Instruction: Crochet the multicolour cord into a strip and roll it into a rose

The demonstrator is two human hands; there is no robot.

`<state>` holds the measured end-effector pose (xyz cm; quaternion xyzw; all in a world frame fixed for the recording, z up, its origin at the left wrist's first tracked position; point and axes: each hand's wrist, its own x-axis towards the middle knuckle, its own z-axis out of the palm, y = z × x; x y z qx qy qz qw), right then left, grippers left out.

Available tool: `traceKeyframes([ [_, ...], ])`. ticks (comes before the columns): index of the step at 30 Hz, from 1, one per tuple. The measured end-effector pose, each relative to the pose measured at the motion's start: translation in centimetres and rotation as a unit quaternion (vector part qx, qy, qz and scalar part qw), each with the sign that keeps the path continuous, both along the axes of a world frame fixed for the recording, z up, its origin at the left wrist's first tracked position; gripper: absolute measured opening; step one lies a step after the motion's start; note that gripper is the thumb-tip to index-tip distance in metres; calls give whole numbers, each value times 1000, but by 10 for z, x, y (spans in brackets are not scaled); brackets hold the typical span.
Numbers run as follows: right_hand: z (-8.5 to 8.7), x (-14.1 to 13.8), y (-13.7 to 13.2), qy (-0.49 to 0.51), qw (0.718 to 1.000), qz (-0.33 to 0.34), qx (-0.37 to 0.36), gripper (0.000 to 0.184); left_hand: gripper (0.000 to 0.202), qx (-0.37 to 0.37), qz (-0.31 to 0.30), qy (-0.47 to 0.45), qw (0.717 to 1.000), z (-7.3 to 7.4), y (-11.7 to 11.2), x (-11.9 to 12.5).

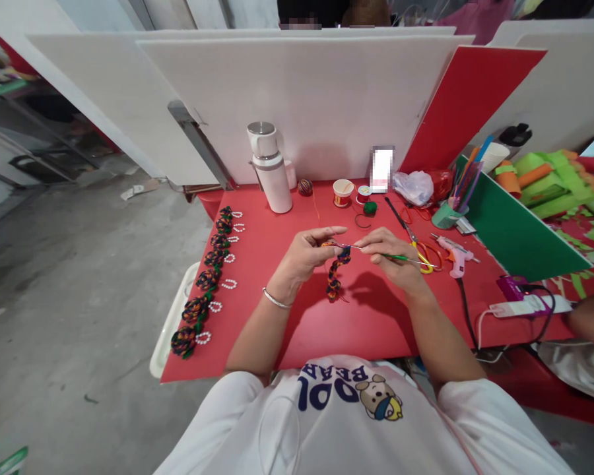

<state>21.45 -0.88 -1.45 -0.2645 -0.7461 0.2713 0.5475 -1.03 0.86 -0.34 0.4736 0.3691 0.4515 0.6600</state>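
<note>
My left hand (304,254) pinches the top of a multicoloured crocheted strip (334,277) that hangs down in a curl above the red table (356,323). A silver bangle sits on that wrist. My right hand (393,257) is closed round a crochet hook (400,258) with a green handle, its metal tip pointing left into the top of the strip. Yarn runs from the work back toward a multicoloured yarn ball (305,187) at the rear of the table.
Several finished crocheted flowers (205,280) with pearl loops line the table's left edge. A white flask (271,168), small cups, a green yarn ball (369,208), scissors (418,247), a pink glue gun (455,254) and a pen pot stand behind. Another person's arm (587,316) is at right.
</note>
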Motion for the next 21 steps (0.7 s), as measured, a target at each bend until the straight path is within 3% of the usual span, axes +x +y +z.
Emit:
traceKeyframes([
  [10, 0, 2, -1, -11, 1000, 10, 10, 19, 51, -9, 18, -45, 999, 1, -2, 7],
  [21, 5, 5, -1, -54, 997, 9, 56, 18, 53, -25, 9, -20, 999, 2, 0, 5],
])
